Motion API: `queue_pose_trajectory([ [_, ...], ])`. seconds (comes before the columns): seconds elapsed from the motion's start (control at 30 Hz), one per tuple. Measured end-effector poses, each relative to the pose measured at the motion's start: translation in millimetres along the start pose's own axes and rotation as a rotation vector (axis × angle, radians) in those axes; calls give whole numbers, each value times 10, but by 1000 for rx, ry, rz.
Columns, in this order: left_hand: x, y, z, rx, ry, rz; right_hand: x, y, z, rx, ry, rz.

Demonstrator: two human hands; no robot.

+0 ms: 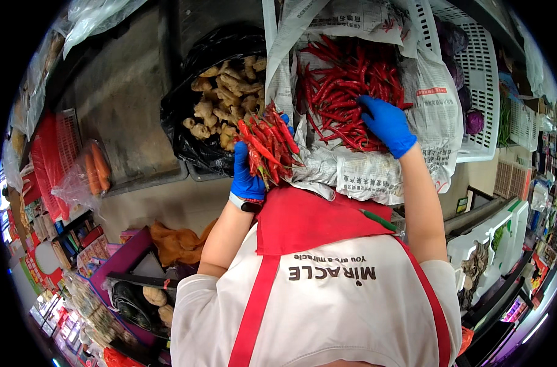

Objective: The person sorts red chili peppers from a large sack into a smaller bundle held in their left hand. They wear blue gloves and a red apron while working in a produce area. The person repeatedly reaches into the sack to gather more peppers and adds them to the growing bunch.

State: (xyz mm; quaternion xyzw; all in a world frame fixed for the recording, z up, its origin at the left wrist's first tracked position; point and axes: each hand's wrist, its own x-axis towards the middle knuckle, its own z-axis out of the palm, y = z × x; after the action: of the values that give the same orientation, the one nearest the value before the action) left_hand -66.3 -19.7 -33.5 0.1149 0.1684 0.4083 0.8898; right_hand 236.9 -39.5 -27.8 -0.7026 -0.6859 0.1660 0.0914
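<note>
Blue gloves cover both of my hands. My left hand (248, 174) is wrapped round a bunch of red chili peppers (267, 147), held up beside the ginger, with thumb and fingertips showing at its two sides. Over the newspaper-lined crate (428, 116), my right hand (387, 125) reaches into a heap of red chili peppers (346, 85). Its fingers point down to the heap's right part and touch the peppers. Whether they pinch one is hidden by the hand. Newspaper (367, 174) folds over the crate's near edge, close to my red apron (315, 220).
Left of the chilies, ginger (223, 98) lies in a black plastic bag (174, 122). A white basket (483, 79) with purple cabbages (453, 40) stands to the right. Carrots (98, 168) in a clear bag and red plastic bags (49, 165) are at the far left. A green pen (376, 220) sits at my apron.
</note>
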Motion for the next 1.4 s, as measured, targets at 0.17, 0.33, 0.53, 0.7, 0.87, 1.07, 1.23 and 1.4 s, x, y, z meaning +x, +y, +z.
queue_pose_trajectory([
  [0.17,14,1,-21,-18,-10,-8,-286,35,-179,-50,-135,51],
  [0.33,19,-1,-34,-25,3,-11,-248,-257,-247,-9,-136,60],
  [0.53,19,8,-28,2,-20,-7,261,-264,150,-126,-258,-25],
  [0.7,2,9,-12,28,-6,-7,443,-195,75,-59,-108,160],
  [0.87,3,-1,8,23,-17,3,471,-184,13,-51,-74,193],
  [1.07,31,1,33,19,-14,-7,362,-256,196,-143,-119,98],
  [1.23,15,-14,-27,3,7,5,280,-343,53,-109,-188,-27],
  [1.4,36,-12,9,-7,23,-8,564,-655,253,66,-93,-159],
])
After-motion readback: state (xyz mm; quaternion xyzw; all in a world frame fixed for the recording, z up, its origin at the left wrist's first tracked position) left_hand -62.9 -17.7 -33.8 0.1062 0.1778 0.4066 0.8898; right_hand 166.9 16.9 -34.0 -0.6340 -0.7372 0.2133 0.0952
